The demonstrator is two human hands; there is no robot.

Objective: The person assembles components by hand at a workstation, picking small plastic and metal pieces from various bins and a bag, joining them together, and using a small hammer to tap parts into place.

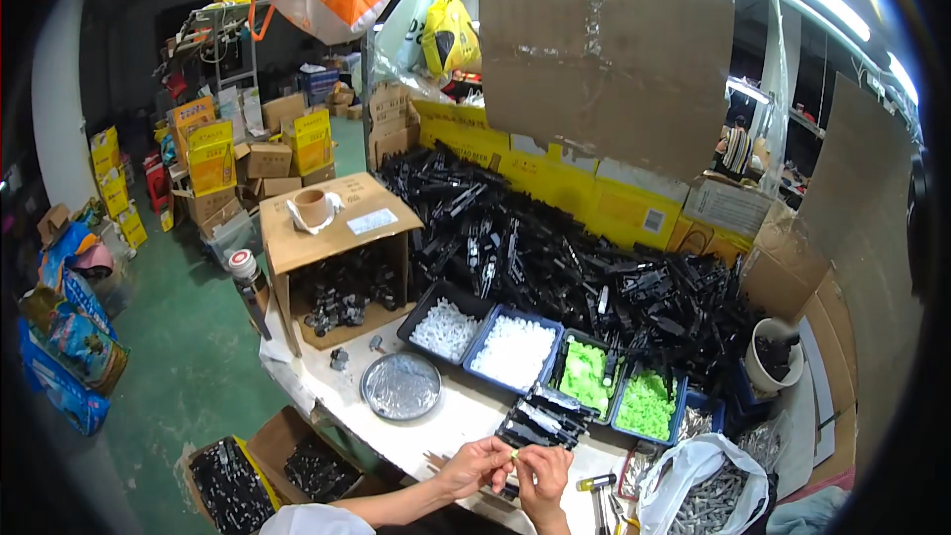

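My left hand [474, 467] and my right hand [544, 478] meet over the near edge of the table. Pinched between their fingertips is a small light-green piece [514, 454], too small to make out in full. Just beyond my fingers lies a row of black plastic parts [540, 420], some with shiny faces. Behind these stand a bin of bright green pieces [588, 373] and another bin of green pieces [646, 406]. To their left are a blue bin of white pieces [513, 349] and a black bin of pale pieces [445, 328].
A big heap of black parts [555, 248] fills the table's back. Left are a round metal tin [400, 386] and an open cardboard box [342, 228]. A hammer [598, 495] and a white bag of grey pieces [708, 495] lie right. Cartons [297, 461] stand on the floor.
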